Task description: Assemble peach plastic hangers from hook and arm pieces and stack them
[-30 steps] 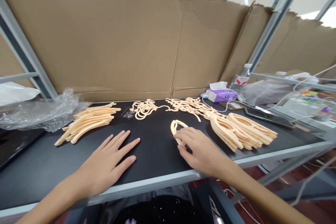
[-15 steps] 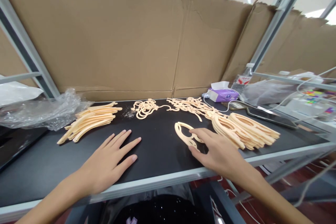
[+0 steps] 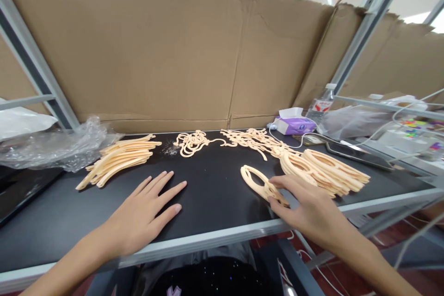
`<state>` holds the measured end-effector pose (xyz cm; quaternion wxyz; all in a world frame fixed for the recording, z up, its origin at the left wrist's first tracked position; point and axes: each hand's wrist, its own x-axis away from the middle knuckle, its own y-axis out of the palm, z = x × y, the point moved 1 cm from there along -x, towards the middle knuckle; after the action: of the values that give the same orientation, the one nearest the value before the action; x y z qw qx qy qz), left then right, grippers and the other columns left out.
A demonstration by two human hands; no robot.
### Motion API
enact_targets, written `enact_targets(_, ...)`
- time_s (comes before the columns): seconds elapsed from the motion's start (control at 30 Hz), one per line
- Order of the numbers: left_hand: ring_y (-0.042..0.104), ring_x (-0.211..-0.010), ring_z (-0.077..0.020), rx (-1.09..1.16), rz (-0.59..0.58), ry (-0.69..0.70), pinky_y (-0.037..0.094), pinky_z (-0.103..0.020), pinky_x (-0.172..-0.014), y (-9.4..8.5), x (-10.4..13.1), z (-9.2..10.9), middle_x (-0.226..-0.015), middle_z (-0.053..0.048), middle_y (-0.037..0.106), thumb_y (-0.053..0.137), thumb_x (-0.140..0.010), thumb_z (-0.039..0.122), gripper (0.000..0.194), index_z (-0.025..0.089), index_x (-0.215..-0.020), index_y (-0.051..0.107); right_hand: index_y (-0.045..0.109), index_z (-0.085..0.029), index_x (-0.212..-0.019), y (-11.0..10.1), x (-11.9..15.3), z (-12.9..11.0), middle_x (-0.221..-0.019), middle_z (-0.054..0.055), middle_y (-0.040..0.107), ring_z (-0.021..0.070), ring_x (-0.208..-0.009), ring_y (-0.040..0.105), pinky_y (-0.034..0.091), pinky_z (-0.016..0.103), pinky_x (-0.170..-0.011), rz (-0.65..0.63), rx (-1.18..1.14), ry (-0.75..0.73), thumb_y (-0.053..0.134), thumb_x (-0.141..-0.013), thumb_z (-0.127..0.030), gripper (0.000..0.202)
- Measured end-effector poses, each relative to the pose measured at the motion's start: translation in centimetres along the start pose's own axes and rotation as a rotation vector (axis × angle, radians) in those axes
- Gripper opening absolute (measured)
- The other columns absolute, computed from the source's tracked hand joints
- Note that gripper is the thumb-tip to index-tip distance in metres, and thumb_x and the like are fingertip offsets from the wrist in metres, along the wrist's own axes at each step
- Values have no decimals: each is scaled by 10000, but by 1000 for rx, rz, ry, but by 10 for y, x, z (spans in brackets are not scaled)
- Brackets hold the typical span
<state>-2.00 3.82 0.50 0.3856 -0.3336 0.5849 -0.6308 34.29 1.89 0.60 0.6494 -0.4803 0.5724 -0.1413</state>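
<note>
My left hand (image 3: 145,212) lies flat on the black table, fingers spread, holding nothing. My right hand (image 3: 305,203) pinches the near end of a pale cream cut-out piece with an oval opening (image 3: 268,189) between thumb and fingers. The far end of that piece points away to the left, low over the table. Just beyond my right hand is a stack of similar cream cut-outs (image 3: 336,173), partly covered by the hand. A pile of long curved cream strips (image 3: 120,159) lies beyond my left hand.
Two tangles of thin cream offcuts (image 3: 192,143) lie along the back, before a cardboard wall (image 3: 173,55). Crumpled clear plastic (image 3: 69,145) is at the left. A purple tissue pack (image 3: 296,125), a bottle (image 3: 321,106), white cables and a flat dark device (image 3: 359,153) are at the right.
My right hand has moved right and slightly nearer with the cut-out piece, which now shows at a tilt, its opening narrower. My left hand stays put.
</note>
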Motion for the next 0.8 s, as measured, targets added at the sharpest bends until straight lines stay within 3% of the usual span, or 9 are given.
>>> enact_targets(0.13, 213, -1508, -314, -16, -7, 0, 191, -584, -1215, 0, 0, 1, -1634, -10, 209, 292, -1004, 597, 565, 392, -1530, 309, 666, -193, -966, 8, -1, -1, -1002, 97, 715, 230, -879, 686, 558, 411, -809, -101, -9, 1, 490, -930, -268, 195)
enact_targets(0.23, 201, -1510, -319, -8, -18, -10, 177, -580, -1220, 0, -1, 1, -1639, -3, 191, 294, -1000, 607, 571, 397, -1530, 306, 695, -189, -937, 10, 0, 0, -1049, 109, 708, 242, -939, 677, 554, 442, -853, -93, 8, -7, 483, -946, -276, 229)
enact_targets(0.37, 211, -1508, -318, -2, 4, -10, 177, -574, -1221, 2, -2, -1, -1636, 2, 213, 310, -1000, 600, 558, 402, -1522, 327, 708, -198, -1033, 14, 1, 6, -1144, 110, 705, 271, -1057, 661, 539, 475, -934, -69, 13, 1, 524, -947, -339, 247)
enact_targets(0.5, 223, -1504, -319, -4, 9, -13, 187, -572, -1219, 2, -2, -1, -1633, 2, 220, 318, -999, 596, 553, 403, -1517, 339, 724, -192, -1021, 19, 1, 13, -1162, 104, 720, 261, -1095, 661, 526, 468, -985, -37, -7, 22, 444, -991, -323, 311)
enact_targets(0.8, 208, -1507, -316, -12, -2, -13, 193, -584, -1215, 2, -1, -2, -1635, -1, 206, 305, -1000, 597, 564, 396, -1528, 313, 644, -131, -1284, 21, 4, 13, -1374, 145, 616, 325, -1295, 550, 438, 553, -1100, -192, 119, 103, 435, -969, -537, 555)
